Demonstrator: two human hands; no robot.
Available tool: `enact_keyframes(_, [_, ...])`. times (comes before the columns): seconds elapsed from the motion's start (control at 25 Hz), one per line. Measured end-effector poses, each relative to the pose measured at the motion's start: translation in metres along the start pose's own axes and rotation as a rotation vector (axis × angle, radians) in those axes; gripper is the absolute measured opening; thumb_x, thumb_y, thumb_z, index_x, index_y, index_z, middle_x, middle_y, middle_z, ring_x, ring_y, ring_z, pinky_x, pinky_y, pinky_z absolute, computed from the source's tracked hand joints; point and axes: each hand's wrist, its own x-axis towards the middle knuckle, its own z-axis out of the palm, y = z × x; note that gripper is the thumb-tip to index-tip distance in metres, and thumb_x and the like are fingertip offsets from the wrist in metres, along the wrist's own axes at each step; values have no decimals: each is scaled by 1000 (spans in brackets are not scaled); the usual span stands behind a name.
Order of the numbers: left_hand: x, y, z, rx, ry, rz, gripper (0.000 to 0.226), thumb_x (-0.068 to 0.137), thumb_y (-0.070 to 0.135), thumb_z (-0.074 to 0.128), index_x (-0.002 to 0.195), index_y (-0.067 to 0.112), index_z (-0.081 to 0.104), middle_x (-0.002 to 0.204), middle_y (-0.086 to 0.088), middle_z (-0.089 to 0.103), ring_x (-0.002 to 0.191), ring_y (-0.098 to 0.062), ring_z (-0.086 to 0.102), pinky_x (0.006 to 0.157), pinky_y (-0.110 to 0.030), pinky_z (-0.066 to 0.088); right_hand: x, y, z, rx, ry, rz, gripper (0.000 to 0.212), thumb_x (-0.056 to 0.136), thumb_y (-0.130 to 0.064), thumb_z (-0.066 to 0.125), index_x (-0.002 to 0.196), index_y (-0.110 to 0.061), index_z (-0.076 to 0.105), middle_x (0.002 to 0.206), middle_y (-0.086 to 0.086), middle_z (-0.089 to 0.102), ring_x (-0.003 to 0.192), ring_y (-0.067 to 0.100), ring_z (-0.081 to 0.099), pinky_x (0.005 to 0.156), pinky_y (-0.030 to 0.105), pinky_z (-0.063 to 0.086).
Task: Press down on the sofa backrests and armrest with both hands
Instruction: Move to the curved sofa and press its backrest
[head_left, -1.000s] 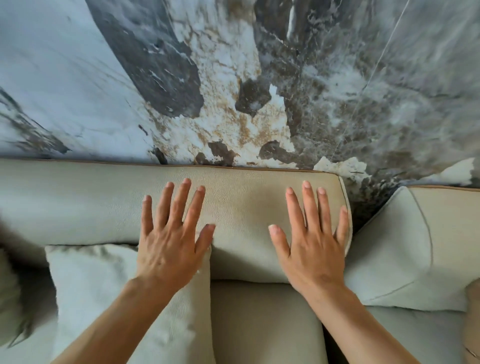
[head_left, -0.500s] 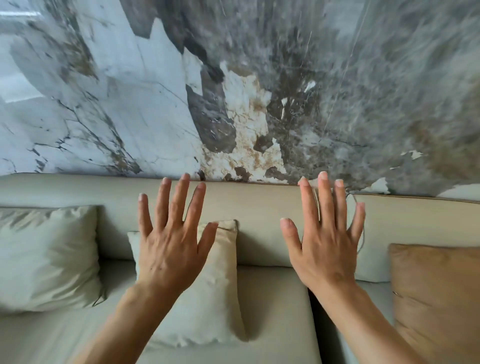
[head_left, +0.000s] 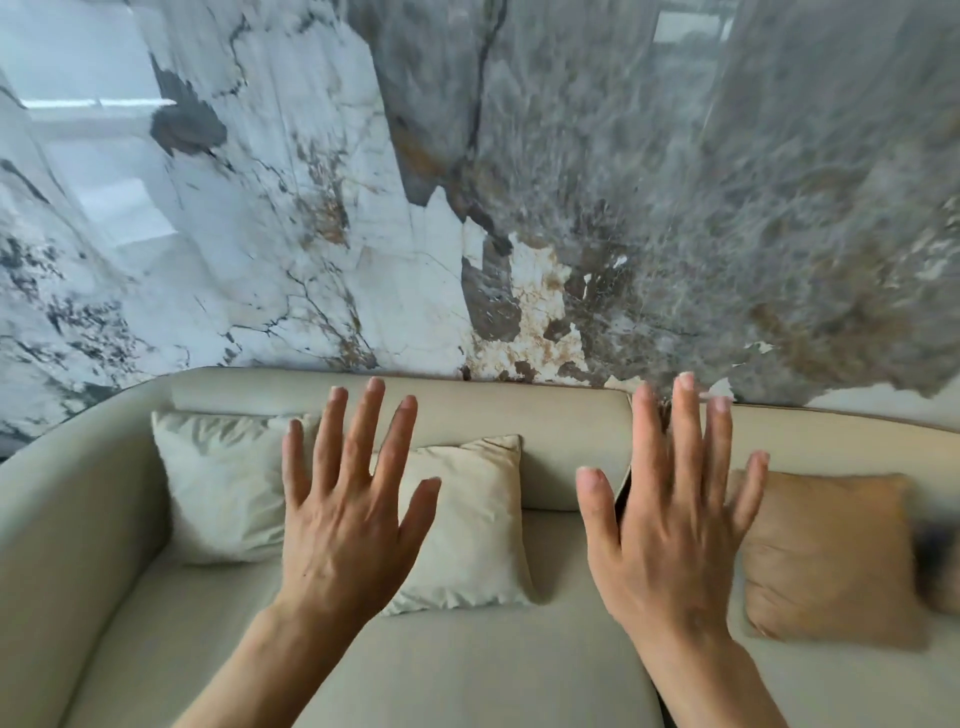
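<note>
step: between presses, judged | left hand (head_left: 345, 525) and right hand (head_left: 670, 530): fingers spread, holding nothing, above the seat | left backrest (head_left: 467, 410), right backrest (head_left: 831, 441) along sofa's rear edge; armrest (head_left: 67, 519) at left end | next: lower both palms onto a backrest

Beige sofa backrests (head_left: 519, 415), curved armrest (head_left: 67, 519)
</note>
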Motion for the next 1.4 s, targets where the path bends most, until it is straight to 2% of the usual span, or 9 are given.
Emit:
enact_keyframes(0.32, [-46, -10, -90, 170, 84, -88, 64, 92, 45, 40, 145, 11, 47, 157, -16, 37, 145, -40, 30, 116, -62, 17, -10, -35, -60, 126, 66, -92, 66, 97, -53, 29, 153, -17, 25, 160, 13, 22, 147, 34, 20, 112, 61, 14])
enact_keyframes(0.64, [-95, -37, -123, 268, 66, -178, 64, 93, 47, 40, 149, 16, 41, 160, -13, 33, 148, -36, 26, 117, -64, 19, -40, -70, -71, 272, -12, -139, 66, 96, -52, 30, 152, -16, 29, 160, 12, 23, 147, 33, 20, 114, 59, 9])
enact_keyframes(0.88, [-129, -112, -148, 342, 110, -226, 65, 94, 48, 39, 151, 17, 35, 161, -12, 30, 149, -34, 20, 121, -59, 10, -59, -147, -72, 326, -77, -191, 65, 97, -53, 27, 152, -19, 26, 161, 12, 22, 148, 31, 18, 115, 59, 8])
enact_keyframes(1.04, [-156, -189, -164, 340, 115, -246, 66, 93, 48, 41, 152, 18, 34, 161, -11, 30, 150, -33, 16, 122, -55, 4, -79, -224, -66, 322, -90, -220, 65, 98, -55, 25, 153, -21, 21, 161, 10, 21, 149, 31, 17, 115, 58, 6])
enact_keyframes(1.24, [-177, -284, -187, 322, 82, -275, 65, 93, 47, 42, 149, 15, 41, 159, -13, 32, 149, -33, 20, 120, -60, 11, -105, -325, -58, 311, -118, -216, 65, 98, -55, 25, 153, -22, 21, 162, 8, 19, 149, 29, 15, 115, 59, 7])
enact_keyframes(1.4, [-180, -337, -189, 293, 62, -282, 64, 93, 47, 40, 148, 14, 43, 160, -13, 32, 149, -34, 21, 120, -62, 13, -112, -380, -50, 285, -123, -225, 65, 98, -55, 28, 153, -21, 23, 162, 9, 21, 149, 28, 16, 115, 60, 9])
